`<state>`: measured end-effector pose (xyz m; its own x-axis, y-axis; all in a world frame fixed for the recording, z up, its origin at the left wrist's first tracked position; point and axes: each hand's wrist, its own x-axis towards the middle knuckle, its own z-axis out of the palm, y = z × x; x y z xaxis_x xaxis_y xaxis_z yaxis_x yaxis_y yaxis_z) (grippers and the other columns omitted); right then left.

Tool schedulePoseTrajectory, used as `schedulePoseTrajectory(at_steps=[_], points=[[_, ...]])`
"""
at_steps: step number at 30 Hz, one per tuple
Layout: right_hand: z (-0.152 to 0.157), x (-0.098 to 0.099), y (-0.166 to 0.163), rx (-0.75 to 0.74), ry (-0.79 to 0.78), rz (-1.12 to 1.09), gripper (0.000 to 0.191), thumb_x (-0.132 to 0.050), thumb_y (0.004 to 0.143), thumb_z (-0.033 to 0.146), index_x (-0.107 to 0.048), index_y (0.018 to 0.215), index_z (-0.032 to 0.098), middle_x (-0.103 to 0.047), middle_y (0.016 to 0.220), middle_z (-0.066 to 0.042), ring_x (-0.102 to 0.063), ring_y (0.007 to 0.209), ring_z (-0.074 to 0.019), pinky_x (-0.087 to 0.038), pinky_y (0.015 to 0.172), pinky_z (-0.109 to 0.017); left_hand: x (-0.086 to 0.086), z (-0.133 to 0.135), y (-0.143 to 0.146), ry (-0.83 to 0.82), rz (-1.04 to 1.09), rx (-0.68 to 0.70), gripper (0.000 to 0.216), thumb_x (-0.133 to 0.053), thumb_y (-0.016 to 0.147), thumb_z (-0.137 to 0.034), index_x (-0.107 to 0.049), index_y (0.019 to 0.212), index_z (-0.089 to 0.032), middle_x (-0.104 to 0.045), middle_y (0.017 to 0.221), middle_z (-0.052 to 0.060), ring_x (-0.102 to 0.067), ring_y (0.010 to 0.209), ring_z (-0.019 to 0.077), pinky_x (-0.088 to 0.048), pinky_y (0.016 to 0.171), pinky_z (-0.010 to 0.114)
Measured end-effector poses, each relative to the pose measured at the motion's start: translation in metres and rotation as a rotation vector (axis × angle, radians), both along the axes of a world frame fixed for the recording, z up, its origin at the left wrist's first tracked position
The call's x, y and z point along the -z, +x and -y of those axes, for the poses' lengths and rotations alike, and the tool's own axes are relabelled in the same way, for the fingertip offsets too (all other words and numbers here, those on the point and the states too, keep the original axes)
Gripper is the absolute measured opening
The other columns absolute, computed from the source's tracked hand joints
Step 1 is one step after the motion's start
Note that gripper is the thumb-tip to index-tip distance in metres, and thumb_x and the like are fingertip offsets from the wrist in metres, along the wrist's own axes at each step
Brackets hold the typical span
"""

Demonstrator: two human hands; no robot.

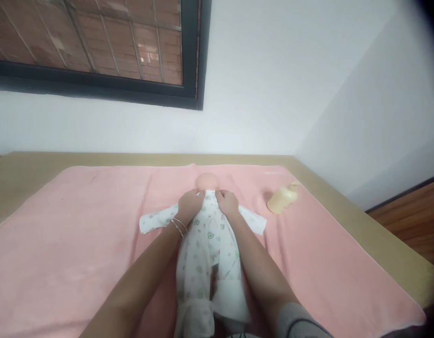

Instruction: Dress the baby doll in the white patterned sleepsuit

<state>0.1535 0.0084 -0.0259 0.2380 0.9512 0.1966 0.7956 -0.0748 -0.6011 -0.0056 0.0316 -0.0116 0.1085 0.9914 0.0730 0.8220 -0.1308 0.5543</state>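
Note:
A baby doll lies on its back, the top of its bare round head pointing away from me. It wears a white romper printed with small green and grey figures, sleeves spread out to both sides and legs toward me. My left hand, with thin bracelets at the wrist, is closed on the romper's neckline at the left. Opposite it, my right hand is closed on the right side of the neckline. Both thumbs lie on the cloth; the other fingers are mostly hidden. The doll's face and hands do not show.
A pink blanket with some creases covers most of the tan surface. Right of the doll, a pale yellow bottle lies tilted on the blanket. White walls rise behind, with a dark-framed window at upper left.

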Motion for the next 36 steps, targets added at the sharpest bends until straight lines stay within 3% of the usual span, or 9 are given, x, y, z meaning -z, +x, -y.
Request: schedulePoseTrajectory(at_steps=[23,36], points=[[-0.001,-0.001,0.001,-0.011,-0.005,0.035,0.047,-0.031,0.090,0.045,-0.059,0.063,0.019,-0.057,0.061,-0.001,-0.046,0.058,-0.0130,-0.023,0.051,-0.024,0.001,-0.001,-0.001,0.009,0.004,-0.015,0.051,-0.029,0.088,-0.053,-0.068,0.092,-0.020,-0.070,0.095,0.009,-0.062,0.085,0.0221,-0.040,0.071,0.028],[0.000,-0.009,-0.005,-0.001,-0.041,0.050,0.049,-0.029,0.091,0.043,-0.068,0.078,0.018,-0.066,0.074,-0.008,-0.056,0.068,-0.0174,-0.032,0.057,-0.024,-0.008,0.001,-0.001,-0.015,-0.024,-0.056,0.051,-0.030,0.087,-0.053,-0.068,0.083,-0.020,-0.070,0.088,0.008,-0.062,0.080,0.0215,-0.039,0.065,0.026]])
